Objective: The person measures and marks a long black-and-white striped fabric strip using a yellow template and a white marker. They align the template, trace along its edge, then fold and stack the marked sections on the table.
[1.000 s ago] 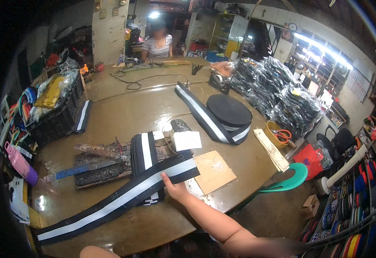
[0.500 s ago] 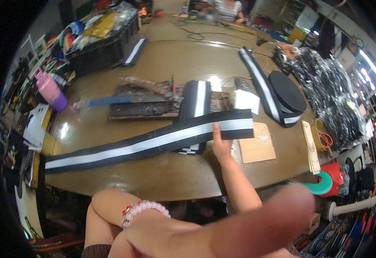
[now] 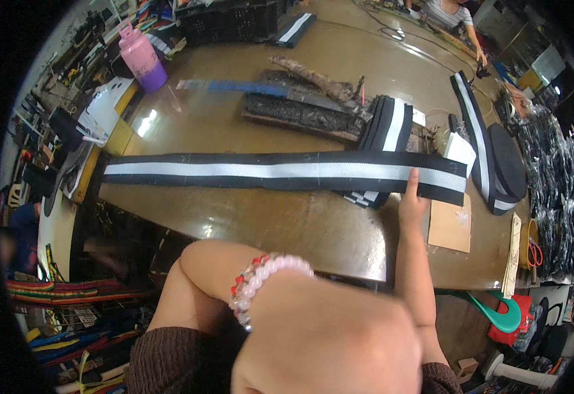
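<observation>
A long black webbing strap (image 3: 280,171) with a white middle stripe runs nearly straight across the table, its left end by the table's left edge. My right hand (image 3: 413,205) grips it near its right end, thumb on top and the other fingers underneath. Beneath that part of the strap lies a stack of folded striped webbing (image 3: 389,125). My left hand (image 3: 339,335) is raised very close to the camera, blurred, apart from the strap; its fingers are hidden. Around the left wrist is a pink and red bead bracelet (image 3: 255,284).
Behind the strap lie a dark, rough block (image 3: 300,117) and a blue ruler (image 3: 234,87). A webbing roll (image 3: 505,164) and a cardboard piece (image 3: 450,226) are at right. A pink-purple bottle (image 3: 141,58) stands at left. Across the table, a person's arm (image 3: 476,43) reaches in.
The view has shifted, so the table's things sit farther right. The strap looks straighter and more level. My left hand has moved lower and left in view; my right hand keeps its grip.
</observation>
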Action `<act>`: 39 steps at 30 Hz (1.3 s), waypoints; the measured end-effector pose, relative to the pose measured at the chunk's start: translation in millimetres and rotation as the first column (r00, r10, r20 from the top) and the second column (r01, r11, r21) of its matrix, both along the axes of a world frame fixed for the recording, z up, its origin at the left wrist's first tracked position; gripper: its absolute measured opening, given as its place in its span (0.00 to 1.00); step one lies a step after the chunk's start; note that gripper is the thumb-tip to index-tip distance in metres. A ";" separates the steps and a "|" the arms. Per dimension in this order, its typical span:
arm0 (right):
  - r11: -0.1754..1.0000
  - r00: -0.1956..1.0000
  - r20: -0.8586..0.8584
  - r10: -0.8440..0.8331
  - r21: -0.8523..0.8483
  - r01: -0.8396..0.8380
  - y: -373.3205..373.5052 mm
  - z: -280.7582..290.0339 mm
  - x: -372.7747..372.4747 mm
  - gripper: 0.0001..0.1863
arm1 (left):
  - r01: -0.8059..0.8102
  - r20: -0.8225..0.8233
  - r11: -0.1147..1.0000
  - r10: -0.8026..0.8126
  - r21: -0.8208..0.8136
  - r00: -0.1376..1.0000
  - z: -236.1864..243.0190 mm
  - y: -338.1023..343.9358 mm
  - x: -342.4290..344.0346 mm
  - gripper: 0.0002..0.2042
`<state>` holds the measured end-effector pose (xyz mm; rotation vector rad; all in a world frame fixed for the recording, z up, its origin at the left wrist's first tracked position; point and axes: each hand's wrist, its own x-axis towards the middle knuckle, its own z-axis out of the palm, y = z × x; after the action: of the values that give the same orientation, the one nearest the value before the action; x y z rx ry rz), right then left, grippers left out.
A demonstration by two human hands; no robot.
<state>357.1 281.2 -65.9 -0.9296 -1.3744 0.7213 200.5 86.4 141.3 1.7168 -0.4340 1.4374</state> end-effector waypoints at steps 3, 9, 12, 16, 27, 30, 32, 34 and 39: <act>0.959 0.996 -0.054 0.067 -0.272 -0.079 -3.9 16.0 -0.2 0.15 | -0.259 -0.487 0.960 0.277 0.105 0.828 -39.1 30.4 -8.2 0.17; 0.956 0.896 -0.410 0.171 -0.151 -0.252 5.9 94.5 14.1 0.18 | -0.122 -0.148 0.191 -0.128 -0.974 0.981 -147.0 50.3 -45.4 0.30; 0.954 0.816 -0.545 0.194 -0.087 -0.285 23.7 135.8 28.2 0.22 | 0.394 0.414 0.150 0.493 -0.907 0.765 -154.0 68.1 -96.0 0.28; 0.688 0.462 -0.567 0.682 0.281 -0.669 54.3 165.0 29.1 0.25 | -0.130 0.155 0.288 0.784 -0.949 0.601 -133.1 107.3 -140.6 0.20; 0.976 0.965 0.229 -0.126 0.203 0.079 128.2 100.9 -20.8 0.21 | -0.923 -0.730 -0.371 0.658 -0.099 -0.186 -161.7 203.9 -238.5 0.22; 0.983 0.944 0.284 -0.169 0.118 0.141 132.4 74.7 -16.6 0.17 | -0.923 -0.746 -0.376 0.638 -0.088 -0.189 -174.4 207.2 -246.0 0.20; 0.966 0.939 0.310 -0.150 -0.155 0.205 133.2 59.6 -11.6 0.18 | -0.913 -0.785 -0.409 0.560 0.015 -0.263 -176.1 205.1 -247.3 0.19; 0.966 0.923 0.329 -0.198 -0.094 0.240 134.3 44.6 -9.1 0.18 | -0.936 -0.790 -0.352 0.574 -0.003 -0.214 -175.3 202.7 -246.7 0.21; 0.972 0.897 0.383 -0.222 0.013 0.235 137.2 15.3 -12.7 0.16 | -0.949 -0.757 -0.315 0.618 0.008 -0.212 -171.5 200.9 -243.8 0.22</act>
<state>344.4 418.4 -50.6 -1.2845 -1.5600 0.3940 -43.3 287.2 -30.2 1.4802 2.1300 1.5069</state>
